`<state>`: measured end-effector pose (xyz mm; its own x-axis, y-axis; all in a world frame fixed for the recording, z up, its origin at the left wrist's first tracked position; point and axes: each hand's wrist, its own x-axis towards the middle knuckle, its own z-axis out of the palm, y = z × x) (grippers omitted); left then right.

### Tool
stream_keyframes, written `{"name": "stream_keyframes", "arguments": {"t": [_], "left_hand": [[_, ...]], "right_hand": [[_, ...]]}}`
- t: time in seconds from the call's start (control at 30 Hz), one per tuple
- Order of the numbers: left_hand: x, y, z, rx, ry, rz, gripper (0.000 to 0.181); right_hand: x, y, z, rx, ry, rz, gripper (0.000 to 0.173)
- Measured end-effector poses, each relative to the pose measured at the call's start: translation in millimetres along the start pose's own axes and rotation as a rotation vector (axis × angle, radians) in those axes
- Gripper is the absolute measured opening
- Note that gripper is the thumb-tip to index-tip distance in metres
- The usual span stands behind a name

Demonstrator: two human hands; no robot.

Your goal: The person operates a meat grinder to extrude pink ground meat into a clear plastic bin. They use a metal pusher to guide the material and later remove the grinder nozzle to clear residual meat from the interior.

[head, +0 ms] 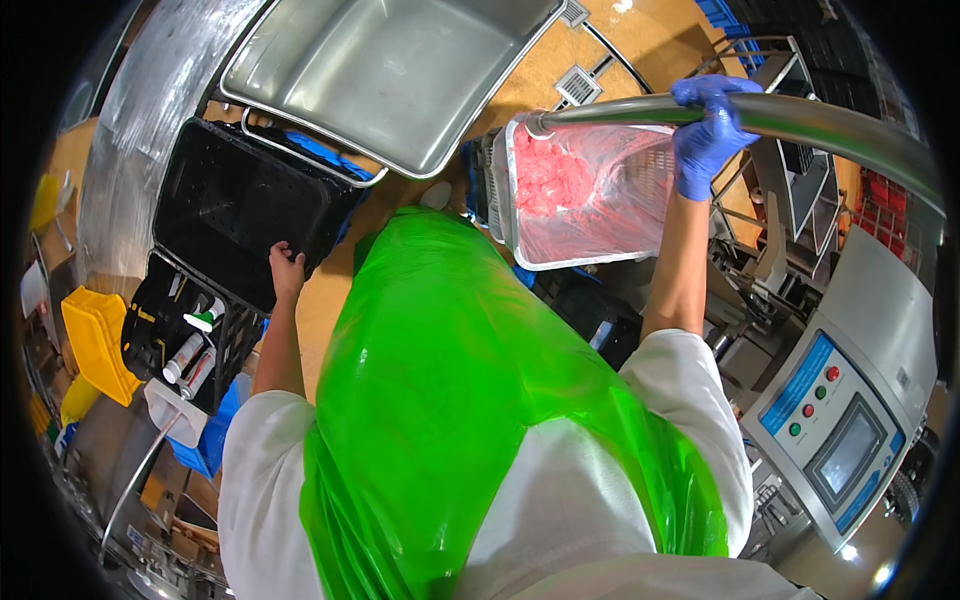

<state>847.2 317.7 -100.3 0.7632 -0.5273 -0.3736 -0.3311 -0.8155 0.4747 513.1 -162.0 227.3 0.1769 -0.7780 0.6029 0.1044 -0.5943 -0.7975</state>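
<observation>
My right hand (pixel 712 131), in a purple glove, grips a long curved metal pipe (pixel 825 120). The pipe's lower end sits over a crate (pixel 592 259) with a clear plastic liner. Pink minced meat (pixel 551 176) is heaped in that crate, below the pipe's end. Bare and ungloved, my left hand (pixel 286 271) hangs over the near right side of a black plastic crate (pixel 232 217). Its fingers are slightly curled, with the thumb apart, and I see nothing in them. Whether it touches the crate I cannot tell.
Ahead stands a large stainless steel tub (pixel 390 75) with a rail. At right is a control panel (pixel 832 427) with buttons and a screen. Spray bottles and cans (pixel 191 364) lie in a black basket at left, near a yellow bin (pixel 97 341). Floor drains (pixel 577 86) lie beyond.
</observation>
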Motion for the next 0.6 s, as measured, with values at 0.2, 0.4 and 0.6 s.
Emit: {"name": "stream_keyframes", "arguments": {"t": [0.2,0.4,0.6], "left_hand": [[1.5,3.3,-5.6,-0.045,0.058,0.013,0.046],[2.7,1.4,-0.4,0.005,0.053,-0.009,0.045],[12.2,17.5,-1.2,-0.064,0.020,0.083,0.045]], "right_hand": [[41.7,-63.4,-12.5,0.217,-0.031,0.128,0.014],[23.7,-49.1,-4.7,0.152,-0.015,0.028,0.014],[13.7,-11.9,-12.5,0.094,0.026,-0.013,0.016]]}}
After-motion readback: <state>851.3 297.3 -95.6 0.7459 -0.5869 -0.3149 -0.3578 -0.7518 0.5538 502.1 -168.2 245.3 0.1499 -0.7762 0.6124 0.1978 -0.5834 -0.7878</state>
